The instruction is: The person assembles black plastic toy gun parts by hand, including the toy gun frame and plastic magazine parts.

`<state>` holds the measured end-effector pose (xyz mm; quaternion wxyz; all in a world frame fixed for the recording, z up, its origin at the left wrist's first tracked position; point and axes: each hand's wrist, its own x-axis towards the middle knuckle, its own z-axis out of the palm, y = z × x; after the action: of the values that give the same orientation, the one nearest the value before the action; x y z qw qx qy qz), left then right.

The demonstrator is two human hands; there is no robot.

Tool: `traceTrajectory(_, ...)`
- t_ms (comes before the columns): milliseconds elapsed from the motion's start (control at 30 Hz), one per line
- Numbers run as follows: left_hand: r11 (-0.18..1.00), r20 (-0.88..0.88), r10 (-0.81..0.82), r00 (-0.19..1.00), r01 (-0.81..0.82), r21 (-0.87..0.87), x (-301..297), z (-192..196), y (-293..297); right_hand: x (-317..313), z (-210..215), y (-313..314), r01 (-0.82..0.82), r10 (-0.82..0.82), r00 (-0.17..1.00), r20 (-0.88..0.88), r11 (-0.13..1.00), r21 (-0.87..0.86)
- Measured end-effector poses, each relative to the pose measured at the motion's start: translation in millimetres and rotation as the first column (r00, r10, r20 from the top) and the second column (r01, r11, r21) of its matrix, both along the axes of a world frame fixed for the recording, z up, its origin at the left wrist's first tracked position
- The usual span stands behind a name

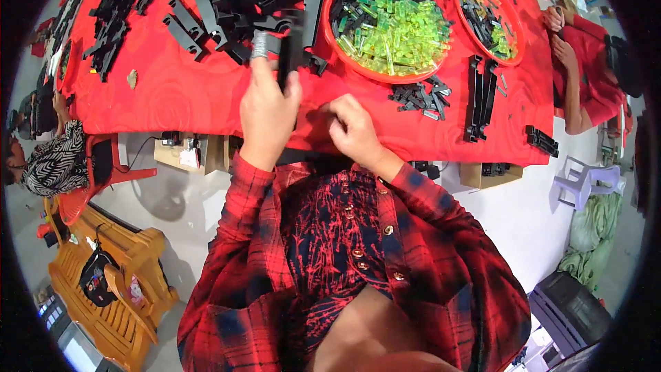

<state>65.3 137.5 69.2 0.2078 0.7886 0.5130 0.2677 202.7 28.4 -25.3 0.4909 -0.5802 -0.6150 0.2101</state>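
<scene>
Over the front part of the red-covered table, my left hand (267, 114) is closed around a long black plastic strip (289, 58), which points away from me and is partly blurred. One finger of that hand wears a silver-grey wrap (259, 45). To its right, my right hand (354, 127) hovers near the table's front edge with fingers curled; anything inside them is hidden. Beyond both hands stands a red basin (385, 76) with translucent yellow-green pieces (406, 27) and small black parts. A loose heap of small black parts (423, 100) lies in front of the basin.
Black plastic strips (200, 21) cover the table's far left and back. At right are a second red basin (511, 63) and upright-lying black strips (480, 100). Another person (592, 72) sits past the right edge. Cardboard boxes (475, 178) stand below; a wooden bench (103, 282) is behind left.
</scene>
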Motion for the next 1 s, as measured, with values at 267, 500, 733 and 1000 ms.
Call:
traceTrajectory(267,0.817,-0.051,-0.545,0.837,0.543,0.193,-4.9,-12.1,-29.9,31.9,58.6,-8.6,0.041,-0.23,0.727,-0.647,0.955,-0.293)
traceTrajectory(500,0.825,-0.046,-0.543,0.839,0.543,0.159,-1.1,-9.5,-32.7,41.8,53.5,-24.5,-0.018,-0.241,0.453,-0.858,0.96,-0.279)
traceTrajectory(733,0.936,0.182,-0.254,0.95,0.194,0.293,-7.8,-18.2,-39.1,49.2,48.7,-23.0,0.017,-0.218,0.314,-0.924,0.974,-0.224)
traceTrajectory(1000,0.978,0.306,-0.125,0.944,0.065,0.198,-24.3,-16.4,-38.4,61.4,66.6,-26.7,-0.114,-0.209,0.35,-0.913,0.958,-0.263)
